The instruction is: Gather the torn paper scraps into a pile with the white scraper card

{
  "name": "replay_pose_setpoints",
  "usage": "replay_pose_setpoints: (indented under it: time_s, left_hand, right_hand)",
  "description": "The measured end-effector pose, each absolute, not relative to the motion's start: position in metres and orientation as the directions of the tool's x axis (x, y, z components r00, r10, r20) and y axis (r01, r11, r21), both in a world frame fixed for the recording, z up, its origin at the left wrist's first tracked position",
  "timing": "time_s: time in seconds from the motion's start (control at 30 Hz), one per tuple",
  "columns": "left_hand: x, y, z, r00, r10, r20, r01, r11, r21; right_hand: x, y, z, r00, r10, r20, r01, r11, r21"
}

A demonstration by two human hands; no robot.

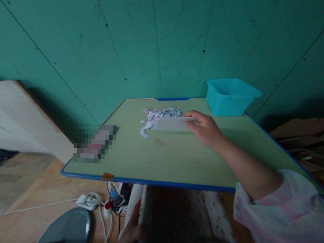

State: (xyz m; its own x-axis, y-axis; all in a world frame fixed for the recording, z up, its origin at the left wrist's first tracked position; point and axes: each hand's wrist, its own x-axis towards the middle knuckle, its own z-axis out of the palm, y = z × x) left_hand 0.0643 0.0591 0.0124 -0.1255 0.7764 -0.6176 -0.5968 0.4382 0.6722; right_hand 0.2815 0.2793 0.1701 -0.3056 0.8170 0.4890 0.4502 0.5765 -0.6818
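Note:
My right hand (205, 128) reaches over the table from the right, with thumb and fingers closed on one end of a flat white rectangular plate (171, 124). The plate stands on its long edge, at the near side of a heap of torn paper scraps (162, 114). A few scraps lie loose to the left of the heap. Below the table's front edge, my left hand (133, 227) is closed on the left side of a white, stained open container (214, 215) with a dark inside. Its fingers are partly hidden, and the container's kind is unclear.
The pale green table (132, 163) has a blue edge. A turquoise plastic tub (231, 99) stands at its back right. A pixelated item (98, 143) lies at the left. White cables (92, 201) and a grey stool (68, 227) are below. A green wall (155, 45) rises behind.

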Motion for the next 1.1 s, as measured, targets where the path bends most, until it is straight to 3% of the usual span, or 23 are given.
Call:
replay_pose_setpoints:
  time_s: [0.23,0.4,0.57,0.73,0.87,1.1]
  left_hand:
    - [0.070,0.057,0.025,-0.083,0.795,-0.601,-0.634,0.423,0.647]
    - [0.069,0.058,0.028,-0.097,0.794,-0.601,-0.648,0.408,0.643]
    - [0.067,0.058,0.026,-0.120,0.778,-0.617,-0.617,0.429,0.660]
    - [0.068,0.057,0.020,-0.135,0.761,-0.634,-0.608,0.442,0.660]
    - [0.065,0.057,0.011,-0.214,0.777,-0.592,-0.498,0.435,0.750]
    - [0.064,0.062,0.011,-0.231,0.749,-0.622,-0.508,0.453,0.733]
  right_hand:
    - [0.270,0.272,0.166,-0.497,0.767,0.406,0.413,0.620,-0.667]
    - [0.275,0.275,0.169,-0.364,0.843,0.396,0.400,0.525,-0.751]
    - [0.279,0.282,0.167,-0.256,0.847,0.466,0.449,0.531,-0.719]
    - [0.278,0.279,0.167,-0.279,0.855,0.437,0.539,0.516,-0.666]
    - [0.278,0.276,0.169,-0.345,0.859,0.378,0.477,0.508,-0.718]
    - [0.281,0.281,0.169,-0.280,0.880,0.382,0.395,0.469,-0.790]
